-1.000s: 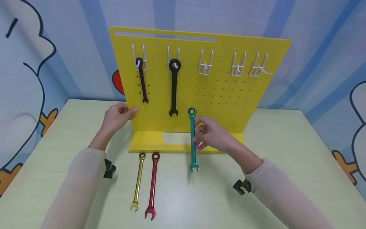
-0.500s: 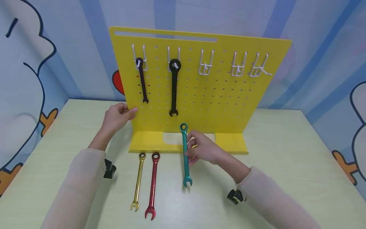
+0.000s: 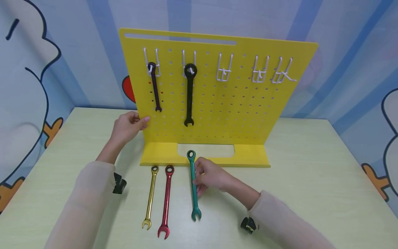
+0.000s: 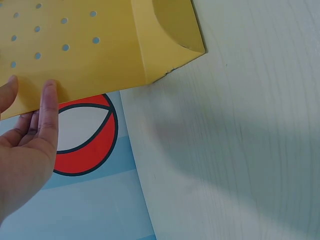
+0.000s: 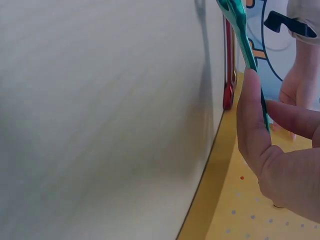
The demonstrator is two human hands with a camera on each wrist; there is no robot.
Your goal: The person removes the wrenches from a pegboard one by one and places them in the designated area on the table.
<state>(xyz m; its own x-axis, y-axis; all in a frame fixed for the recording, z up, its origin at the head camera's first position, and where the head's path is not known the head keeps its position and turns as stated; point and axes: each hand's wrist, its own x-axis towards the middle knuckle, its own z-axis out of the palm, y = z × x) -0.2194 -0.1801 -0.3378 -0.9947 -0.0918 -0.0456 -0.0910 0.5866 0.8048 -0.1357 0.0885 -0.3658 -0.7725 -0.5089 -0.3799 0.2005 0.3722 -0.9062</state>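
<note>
My right hand pinches a teal combination wrench by its shaft, ring end away from me. In the right wrist view the wrench stands off the tabletop, its shadow apart from it. To its left a red wrench and a thinner gold wrench lie side by side on the table. My left hand holds the left edge of a yellow pegboard; in the left wrist view some fingers are on its face and others go behind the edge.
On the board's white hooks hang a small dark wrench and a larger black wrench. Three more hooks, among them the middle hook, carry nothing. The board's yellow base stands on the pale table, before a patterned wall.
My right hand has carried the teal wrench toward me and to the left, from in front of the board down near the red wrench. My left hand has stayed put.
</note>
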